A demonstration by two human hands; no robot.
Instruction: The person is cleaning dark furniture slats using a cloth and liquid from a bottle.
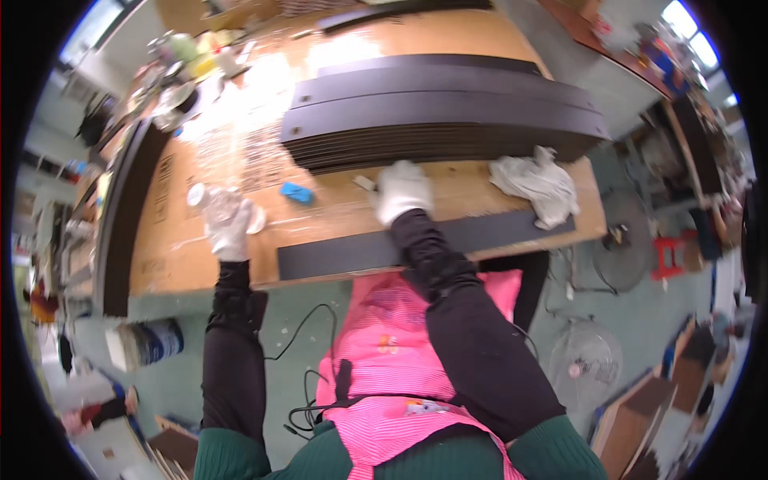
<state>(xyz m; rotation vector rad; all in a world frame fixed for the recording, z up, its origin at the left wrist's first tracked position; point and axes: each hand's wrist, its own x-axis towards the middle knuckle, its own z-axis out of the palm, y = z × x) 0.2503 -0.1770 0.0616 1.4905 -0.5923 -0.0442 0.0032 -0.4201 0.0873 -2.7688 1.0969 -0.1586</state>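
Observation:
My left hand, in a white glove, is closed round a clear plastic bottle with a white cap, lying tilted at the table's left side. My right hand, also gloved in white, is closed on a small whitish piece that sticks out to its left; its exact kind is too small to tell. Under my right forearm lies a long dark grey board along the table's near edge. Just beyond that hand rises a stack of similar dark boards. Between my hands sits a small blue block.
A crumpled white cloth lies on the cardboard-covered table at right. More dark boards stand along the left edge. Bottles and clutter fill the far left. A fan and a red stool stand on the floor at right.

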